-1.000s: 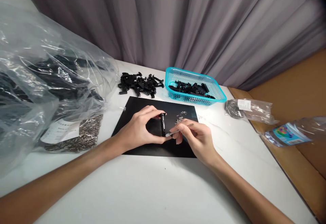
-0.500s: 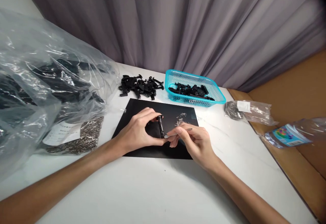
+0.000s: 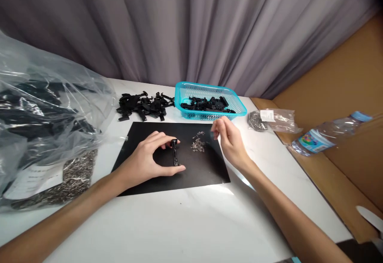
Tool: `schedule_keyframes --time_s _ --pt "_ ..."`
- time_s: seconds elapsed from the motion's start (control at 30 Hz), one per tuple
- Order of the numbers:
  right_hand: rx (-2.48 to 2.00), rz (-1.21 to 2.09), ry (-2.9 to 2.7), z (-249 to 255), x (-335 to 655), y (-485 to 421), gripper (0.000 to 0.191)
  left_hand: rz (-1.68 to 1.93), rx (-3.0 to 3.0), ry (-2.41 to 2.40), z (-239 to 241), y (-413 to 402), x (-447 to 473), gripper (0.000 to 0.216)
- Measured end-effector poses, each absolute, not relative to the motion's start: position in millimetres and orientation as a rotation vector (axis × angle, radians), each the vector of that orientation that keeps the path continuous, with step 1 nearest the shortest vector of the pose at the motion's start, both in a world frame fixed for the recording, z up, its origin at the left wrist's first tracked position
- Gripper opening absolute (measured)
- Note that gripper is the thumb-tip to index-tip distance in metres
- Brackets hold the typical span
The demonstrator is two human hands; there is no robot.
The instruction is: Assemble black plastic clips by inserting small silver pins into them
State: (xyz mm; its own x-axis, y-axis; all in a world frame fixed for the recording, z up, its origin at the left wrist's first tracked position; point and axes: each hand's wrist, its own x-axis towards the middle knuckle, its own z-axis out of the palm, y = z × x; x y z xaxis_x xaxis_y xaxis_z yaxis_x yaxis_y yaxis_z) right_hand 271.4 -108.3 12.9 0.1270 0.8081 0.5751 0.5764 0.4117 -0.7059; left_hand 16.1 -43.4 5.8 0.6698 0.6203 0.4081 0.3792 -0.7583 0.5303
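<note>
Between the thumb and fingertips of my left hand a narrow black plastic part is held upright over the black mat. My right hand is raised near the mat's right edge, fingers curled together. Whatever it may hold is blurred and hidden by the fingers. A small heap of short silver metal pins lies on the mat between both hands.
Behind the mat are a pile of black plastic parts and a blue basket holding more. Bagged metal pins and a large clear bag stand left. A small bag and plastic bottle are right.
My right hand has moved away from the black part, up and to the right; the thin silver tool seen in it earlier cannot be made out. My left hand keeps its hold. The view has shifted.
</note>
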Motion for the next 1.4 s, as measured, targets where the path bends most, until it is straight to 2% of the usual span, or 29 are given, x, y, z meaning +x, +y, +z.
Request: schedule_keyframes --time_s 0.1,0.27,0.33,0.5,0.67,0.73,0.87,1.13,1.4 --pt "-1.397 0.123 -1.863 2 282 -101 0.038 0.794 2.512 0.794 5 -41 16 0.056" --pt "-1.503 -0.014 -2.144 -6 271 -104 0.048 0.769 2.537 0.812 6 -41 16 0.057" --pt "-1.520 -0.040 -2.154 -6 267 -105 0.051 0.762 2.535 0.817 6 -41 16 0.057" --pt "-1.516 -0.054 -2.040 -7 264 -105 0.039 0.783 2.534 0.817 7 -42 18 0.055" --pt "-1.523 -0.038 -2.111 -10 261 -106 0.045 0.778 2.564 0.791 5 -42 17 0.057" --pt "-1.506 -0.008 -2.085 -11 260 -106 0.042 0.771 2.579 0.779 5 -43 17 0.057" --pt "-1.428 0.109 -1.840 -7 262 -104 0.013 0.760 2.578 0.773 5 -44 17 0.055" --pt "-1.339 0.530 -1.642 3 255 -112 0.010 0.734 2.576 0.744 6 -46 19 0.058" --pt "-1.310 0.579 -1.746 6 243 -121 0.007 0.605 2.584 0.676 6 -47 17 0.061"
